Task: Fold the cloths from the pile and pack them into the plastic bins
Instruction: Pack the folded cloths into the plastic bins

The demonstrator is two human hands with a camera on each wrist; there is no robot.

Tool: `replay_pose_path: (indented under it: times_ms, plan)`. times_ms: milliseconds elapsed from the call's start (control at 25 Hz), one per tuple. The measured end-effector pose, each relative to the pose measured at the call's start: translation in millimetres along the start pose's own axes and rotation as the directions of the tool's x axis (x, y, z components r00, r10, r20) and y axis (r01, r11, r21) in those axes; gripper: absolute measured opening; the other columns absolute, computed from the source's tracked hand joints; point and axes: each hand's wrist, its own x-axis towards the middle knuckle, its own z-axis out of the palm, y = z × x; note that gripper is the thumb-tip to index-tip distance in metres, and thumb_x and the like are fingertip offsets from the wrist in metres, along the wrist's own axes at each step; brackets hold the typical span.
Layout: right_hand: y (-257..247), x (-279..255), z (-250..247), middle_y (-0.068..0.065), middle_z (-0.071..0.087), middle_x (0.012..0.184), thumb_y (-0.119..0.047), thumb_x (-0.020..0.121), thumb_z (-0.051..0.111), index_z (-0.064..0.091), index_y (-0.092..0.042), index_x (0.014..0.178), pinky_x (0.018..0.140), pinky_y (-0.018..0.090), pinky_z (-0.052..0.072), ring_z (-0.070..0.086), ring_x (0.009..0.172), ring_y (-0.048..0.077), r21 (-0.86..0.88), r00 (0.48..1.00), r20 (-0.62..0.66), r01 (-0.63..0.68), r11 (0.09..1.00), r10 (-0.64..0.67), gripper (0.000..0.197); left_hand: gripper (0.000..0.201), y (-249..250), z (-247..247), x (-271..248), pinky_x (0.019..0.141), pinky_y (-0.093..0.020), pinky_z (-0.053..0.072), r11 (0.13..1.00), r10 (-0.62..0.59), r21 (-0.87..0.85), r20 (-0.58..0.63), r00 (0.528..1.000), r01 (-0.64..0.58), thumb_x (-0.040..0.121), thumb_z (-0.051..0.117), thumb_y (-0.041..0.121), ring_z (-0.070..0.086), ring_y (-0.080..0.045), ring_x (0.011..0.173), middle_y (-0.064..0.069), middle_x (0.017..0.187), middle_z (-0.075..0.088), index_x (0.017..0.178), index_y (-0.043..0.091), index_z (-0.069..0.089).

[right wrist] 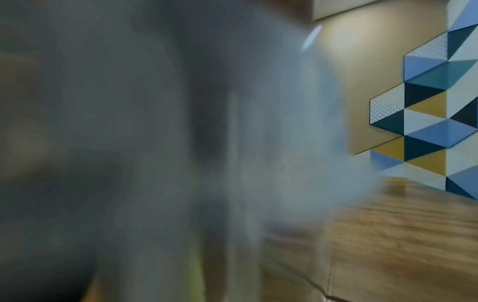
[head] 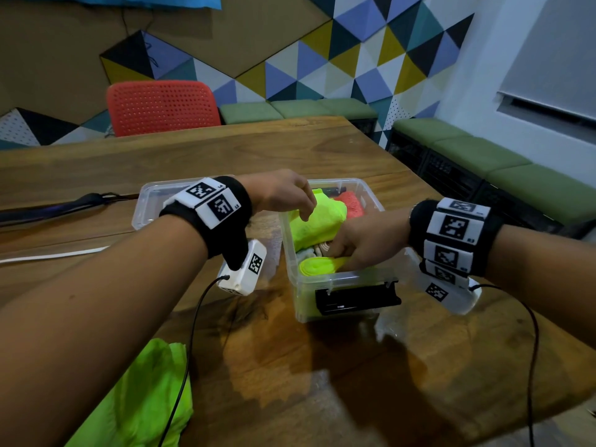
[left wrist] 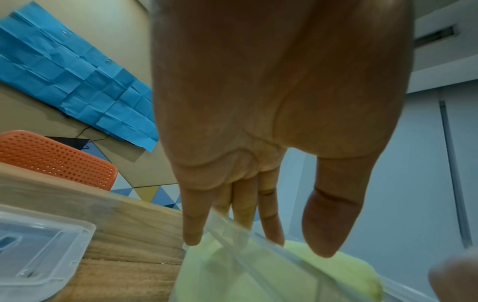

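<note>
A clear plastic bin (head: pixel 288 253) stands mid-table with a black latch (head: pixel 356 300) on its near end. Inside lie a crumpled neon yellow cloth (head: pixel 317 221), a red cloth (head: pixel 351 203), a white cloth (head: pixel 309 253) and a folded yellow cloth (head: pixel 317 266) at the front. My left hand (head: pixel 306 214) hangs over the bin's left wall, and its straight fingers (left wrist: pixel 271 230) touch the rim and the neon cloth (left wrist: pixel 336 271). My right hand (head: pixel 338 256) reaches in from the right and pinches the folded yellow cloth. The right wrist view is blurred and shows no fingers.
The clear bin lid (head: pixel 151 201) lies left of the bin. A loose green cloth (head: pixel 145 398) sits at the table's near left edge. Black and white straps (head: pixel 64 204) lie at far left. A red chair (head: pixel 161 108) stands behind the wooden table (head: pixel 225 150).
</note>
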Motion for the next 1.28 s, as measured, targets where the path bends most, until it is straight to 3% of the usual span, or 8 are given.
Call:
replay_pose_path:
  times_ms: [160,280,440,560,680,800,1040,1280]
  plan:
    - [-5.1,3.0,4.3,0.001,0.065,0.1,-0.028,0.096,0.053,0.062,-0.034,0.094,0.089,0.051,0.056,0.063,0.095,0.021,0.03,0.993,0.091,-0.073,0.997,0.07,0.011,0.024,0.8,0.3,-1.1,0.105,-0.038,0.047,1.0,0.009,0.026,0.006,1.0,-0.009,0.083,0.07,0.007,0.064,-0.023,0.112,-0.001,0.094,0.072,0.106,0.009,0.074]
    - [-4.8,5.6,4.5,0.007,0.061,0.123,-0.027,0.093,0.053,0.055,-0.024,0.13,0.1,0.049,0.051,0.06,0.112,0.027,0.179,0.964,0.219,-0.191,0.965,0.15,0.037,0.025,-0.9,-0.3,-2.1,0.106,-0.039,0.047,1.0,0.029,0.003,0.001,1.0,-0.029,0.083,0.07,0.006,0.065,-0.023,0.11,-0.003,0.097,0.072,0.108,0.009,0.074]
    - [-4.3,9.4,3.8,0.003,0.061,0.111,-0.043,0.078,0.062,0.061,-0.022,0.111,0.092,0.039,0.049,0.06,0.1,0.021,0.468,0.948,0.221,-0.308,0.828,0.227,0.039,0.037,-11.2,-3.5,-4.1,0.106,-0.034,0.045,0.998,0.054,-0.014,0.02,0.998,-0.053,0.08,0.07,-0.003,0.059,-0.022,0.119,-0.009,0.122,0.068,0.112,0.016,0.071]
    - [0.7,15.3,5.7,0.001,0.057,0.134,-0.055,0.063,0.069,0.054,-0.027,0.134,0.106,0.046,0.045,0.056,0.118,0.023,0.43,0.948,0.202,-0.312,0.847,0.247,0.078,0.046,-15.6,-2.6,-5.6,0.105,-0.034,0.042,0.999,0.049,0.007,0.087,0.995,-0.05,0.078,0.07,-0.007,0.05,-0.022,0.128,-0.005,0.137,0.056,0.113,0.023,0.068]
    - [1.7,21.8,8.9,0.008,0.065,0.127,-0.057,0.051,0.072,0.055,-0.029,0.133,0.1,0.054,0.05,0.065,0.112,0.03,0.443,0.945,0.2,-0.322,0.837,0.258,0.087,0.048,-11.5,-0.7,-4.5,0.099,-0.032,0.042,0.999,0.037,0.032,0.099,0.994,-0.041,0.08,0.067,-0.009,0.048,-0.024,0.127,-0.006,0.134,0.054,0.117,0.02,0.066]
    - [0.4,22.4,8.7,0.008,0.067,0.123,-0.056,0.053,0.072,0.057,-0.027,0.129,0.099,0.055,0.051,0.067,0.109,0.031,0.432,0.936,0.22,-0.347,0.832,0.276,0.083,0.05,-9.8,-1.1,-4.2,0.094,-0.03,0.042,0.999,0.019,0.03,0.109,0.994,-0.022,0.08,0.066,-0.01,0.048,-0.023,0.123,-0.009,0.134,0.054,0.122,0.017,0.065]
    - [-1.9,18.8,6.9,0.01,0.069,0.12,-0.041,0.083,0.069,0.059,-0.021,0.129,0.104,0.046,0.05,0.067,0.11,0.028,0.456,0.911,0.275,-0.404,0.793,0.306,0.051,0.049,-9.5,-0.9,-4.4,0.084,-0.026,0.036,0.999,0.012,0.03,0.117,0.993,-0.016,0.081,0.066,-0.009,0.047,-0.021,0.115,-0.004,0.122,0.051,0.122,0.018,0.064]
    - [-2.5,23.1,9.8,0.008,0.064,0.126,-0.056,0.063,0.07,0.055,-0.027,0.131,0.103,0.047,0.049,0.063,0.113,0.028,0.409,0.915,0.243,-0.399,0.821,0.323,0.075,0.05,-6.2,-1.6,-8.5,0.09,-0.027,0.037,0.999,0.005,0.037,0.127,0.992,-0.01,0.083,0.064,-0.01,0.045,-0.019,0.118,-0.002,0.124,0.05,0.127,0.014,0.062]
